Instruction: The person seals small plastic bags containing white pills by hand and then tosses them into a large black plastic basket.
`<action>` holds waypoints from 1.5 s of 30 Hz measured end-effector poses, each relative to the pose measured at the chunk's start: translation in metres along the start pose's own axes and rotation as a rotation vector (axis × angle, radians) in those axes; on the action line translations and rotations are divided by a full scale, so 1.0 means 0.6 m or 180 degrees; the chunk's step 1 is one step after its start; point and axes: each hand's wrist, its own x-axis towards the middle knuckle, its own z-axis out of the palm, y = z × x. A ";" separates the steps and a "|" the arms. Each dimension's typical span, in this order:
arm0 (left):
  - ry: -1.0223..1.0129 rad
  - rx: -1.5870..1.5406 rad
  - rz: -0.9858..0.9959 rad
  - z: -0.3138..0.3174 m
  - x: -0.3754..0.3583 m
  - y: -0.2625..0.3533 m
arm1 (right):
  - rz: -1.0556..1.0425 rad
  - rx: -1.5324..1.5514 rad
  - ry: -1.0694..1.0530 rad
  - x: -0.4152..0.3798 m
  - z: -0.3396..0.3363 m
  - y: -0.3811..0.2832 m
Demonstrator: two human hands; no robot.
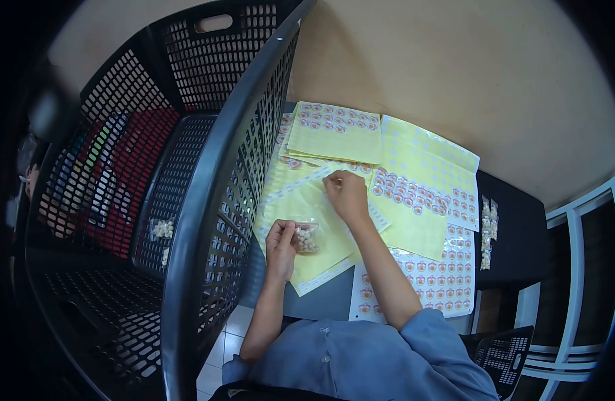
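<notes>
A small clear plastic bag [309, 240] of whitish round pieces is pinched at its edge by my left hand [280, 246], thumb on top. Up and to the right of it, my right hand [347, 196] has its fingertips pressed together at a strip of small white labels [297, 185] on a yellow backing sheet [287, 212]. Whatever lies between those fingertips, if anything, is too small to make out. Sheets of round red-and-white stickers [334, 115] overlap behind and to the right of my hands. Another sticker sheet [441, 281] runs beneath my right forearm.
A large black perforated basket [222, 134] stands close on my left, with small bags of whitish pieces [163, 229] inside. Several filled bags [486, 230] lie on a black surface [511, 250] at right. A wall [454, 67] rises behind the table.
</notes>
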 end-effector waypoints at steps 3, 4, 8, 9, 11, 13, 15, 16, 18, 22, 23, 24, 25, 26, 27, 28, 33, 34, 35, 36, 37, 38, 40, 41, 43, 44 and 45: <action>0.0130 -0.0177 0.0190 0.015 -0.006 0.011 | -0.1121 0.0446 0.0803 -0.008 -0.031 -0.003; 0.0128 -0.0182 0.0206 0.024 -0.007 0.016 | -0.1138 0.0450 0.0805 -0.022 -0.046 -0.022; 0.0145 -0.0198 0.0582 0.066 -0.013 0.034 | -0.0761 0.1622 0.0583 -0.110 -0.074 -0.075; 0.0095 -0.0213 0.0644 0.076 -0.017 0.035 | -0.0825 0.1706 0.0596 -0.124 -0.077 -0.085; 0.0027 -0.0155 0.0794 0.094 -0.024 0.033 | -0.0941 0.1580 0.0798 -0.136 -0.084 -0.093; -0.0093 -0.0017 0.1040 0.113 -0.036 0.036 | -0.1197 0.1268 0.1109 -0.138 -0.091 -0.092; -0.0185 0.0059 0.1212 0.121 -0.046 0.028 | -0.1379 0.1015 0.1331 -0.138 -0.101 -0.094; -0.0256 0.0122 0.1393 0.125 -0.050 0.024 | -0.1567 0.0756 0.1525 -0.139 -0.107 -0.096; -0.0290 0.0112 0.1427 0.139 -0.061 0.024 | -0.1577 0.0656 0.1519 -0.147 -0.118 -0.107; -0.0425 0.0260 0.1778 0.148 -0.072 0.024 | -0.1716 0.0602 0.1520 -0.155 -0.120 -0.108; -0.0437 0.0292 0.1851 0.149 -0.073 0.024 | -0.1714 0.0604 0.1517 -0.156 -0.120 -0.109; -0.0432 0.0294 0.1850 0.148 -0.073 0.023 | -0.1642 0.0619 0.1463 -0.157 -0.121 -0.110; -0.0402 0.0297 0.1813 0.146 -0.073 0.021 | -0.1570 0.0634 0.1408 -0.158 -0.121 -0.111; -0.0375 0.0302 0.1776 0.145 -0.073 0.019 | -0.1568 0.0637 0.1406 -0.158 -0.120 -0.110; -0.0374 0.0304 0.1774 0.145 -0.072 0.018 | -0.1506 0.0714 0.1353 -0.157 -0.120 -0.108; -0.0363 0.0304 0.1749 0.145 -0.072 0.018 | -0.1445 0.0790 0.1301 -0.156 -0.119 -0.107; -0.0307 0.0271 0.1589 0.142 -0.069 0.016 | -0.1215 0.1003 0.0813 -0.149 -0.129 -0.104; -0.0295 0.0292 0.1574 0.144 -0.069 0.016 | -0.1224 0.1028 0.0723 -0.149 -0.130 -0.102; -0.0283 0.0313 0.1559 0.145 -0.069 0.017 | -0.1222 0.1028 0.0724 -0.149 -0.130 -0.098; -0.0284 0.0314 0.1560 0.145 -0.069 0.016 | -0.1271 0.0962 0.0685 -0.149 -0.129 -0.095; -0.0272 0.0292 0.1514 0.146 -0.068 0.016 | -0.1322 0.0898 0.0646 -0.148 -0.129 -0.092; -0.0261 0.0271 0.1468 0.146 -0.068 0.017 | -0.1324 0.0900 0.0648 -0.148 -0.130 -0.090; -0.0295 0.0280 0.1443 0.145 -0.065 0.019 | -0.1571 0.0564 0.0648 -0.150 -0.132 -0.085; -0.0329 0.0287 0.1414 0.145 -0.065 0.019 | -0.1568 0.0564 0.0648 -0.151 -0.132 -0.084; -0.0328 0.0294 0.1360 0.144 -0.063 0.017 | -0.1420 0.0751 0.0638 -0.153 -0.132 -0.082; -0.0327 0.0303 0.1308 0.144 -0.062 0.016 | -0.1417 0.0752 0.0640 -0.153 -0.133 -0.082; -0.0330 0.0306 0.1306 0.146 -0.061 0.016 | -0.1349 0.0883 0.0678 -0.153 -0.135 -0.083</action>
